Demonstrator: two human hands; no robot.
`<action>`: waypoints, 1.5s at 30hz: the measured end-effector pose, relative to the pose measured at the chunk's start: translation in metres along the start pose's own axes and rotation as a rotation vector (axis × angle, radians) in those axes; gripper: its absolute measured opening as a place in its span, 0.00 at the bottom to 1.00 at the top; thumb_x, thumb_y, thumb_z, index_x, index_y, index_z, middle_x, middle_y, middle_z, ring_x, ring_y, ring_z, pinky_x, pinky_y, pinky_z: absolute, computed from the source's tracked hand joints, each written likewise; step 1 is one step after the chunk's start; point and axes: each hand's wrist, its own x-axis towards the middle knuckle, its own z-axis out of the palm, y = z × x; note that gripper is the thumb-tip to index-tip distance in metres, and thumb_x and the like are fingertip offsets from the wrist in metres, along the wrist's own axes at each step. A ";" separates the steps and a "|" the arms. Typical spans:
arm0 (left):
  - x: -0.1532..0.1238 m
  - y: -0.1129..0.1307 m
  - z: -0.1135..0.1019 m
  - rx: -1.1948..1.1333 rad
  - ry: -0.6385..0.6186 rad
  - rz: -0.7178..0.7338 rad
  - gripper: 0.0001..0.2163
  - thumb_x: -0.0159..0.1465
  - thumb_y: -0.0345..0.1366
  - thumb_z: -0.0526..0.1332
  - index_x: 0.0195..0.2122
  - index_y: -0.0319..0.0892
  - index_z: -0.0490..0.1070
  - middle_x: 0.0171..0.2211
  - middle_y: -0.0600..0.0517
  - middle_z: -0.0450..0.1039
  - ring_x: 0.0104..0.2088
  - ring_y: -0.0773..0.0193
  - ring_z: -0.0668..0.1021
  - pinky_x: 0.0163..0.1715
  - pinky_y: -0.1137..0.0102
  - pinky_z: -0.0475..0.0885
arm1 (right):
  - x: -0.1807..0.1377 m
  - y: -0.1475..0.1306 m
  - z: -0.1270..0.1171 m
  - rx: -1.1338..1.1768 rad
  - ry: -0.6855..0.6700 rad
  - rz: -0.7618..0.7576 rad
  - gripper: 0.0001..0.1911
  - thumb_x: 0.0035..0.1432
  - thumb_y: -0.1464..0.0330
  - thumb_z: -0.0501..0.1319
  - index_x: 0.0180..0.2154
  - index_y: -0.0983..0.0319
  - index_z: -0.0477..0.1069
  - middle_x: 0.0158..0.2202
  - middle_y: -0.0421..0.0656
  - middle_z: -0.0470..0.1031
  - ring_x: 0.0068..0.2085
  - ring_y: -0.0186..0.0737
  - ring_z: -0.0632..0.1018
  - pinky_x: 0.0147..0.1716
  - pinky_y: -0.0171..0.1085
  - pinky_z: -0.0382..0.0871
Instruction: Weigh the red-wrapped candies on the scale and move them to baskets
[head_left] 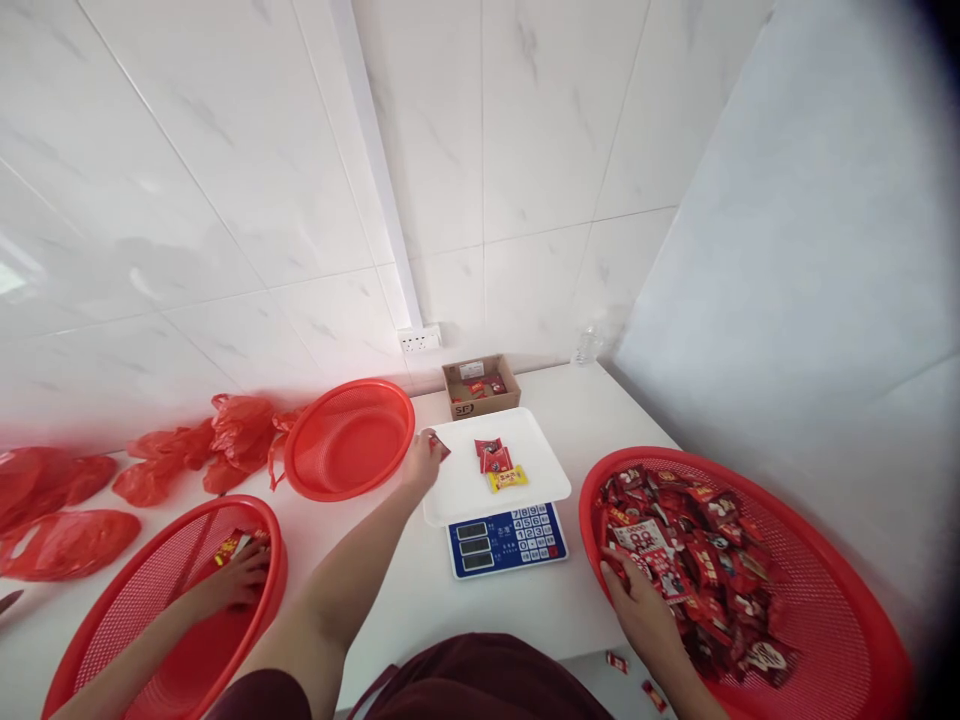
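Note:
My left hand [424, 462] is over the left edge of the scale's white tray [457, 495], pinching a small red wrapped candy [441, 447]. Two or so red candies [493, 456] and a yellow-wrapped one [508, 479] lie mid-tray. Below the tray shows the blue keypad panel of the scale [508, 541]. At the near-left rim of a big red basket [840, 590], my right hand [641, 605] has its fingers curled in; a dark red bit shows between thumb and fingers, too small to name. Wrapped candies [705, 570] in red and brown are heaped inside that basket.
Another person's hand [236, 580] reaches into a red basket [97, 640] at left, by a few candies. Behind it stand a round red basket [352, 440] and red plastic bags [244, 430]. A cardboard box [484, 403] holds candies near the wall. Dropped candies [616, 661] lie below the table.

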 end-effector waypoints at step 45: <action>0.031 -0.045 -0.067 0.063 0.239 -0.040 0.21 0.60 0.41 0.56 0.54 0.42 0.62 0.58 0.42 0.57 0.58 0.49 0.61 0.53 0.57 0.62 | 0.004 0.007 0.003 0.019 0.029 0.016 0.25 0.45 0.51 0.52 0.39 0.60 0.71 0.46 0.51 0.76 0.50 0.51 0.74 0.52 0.48 0.66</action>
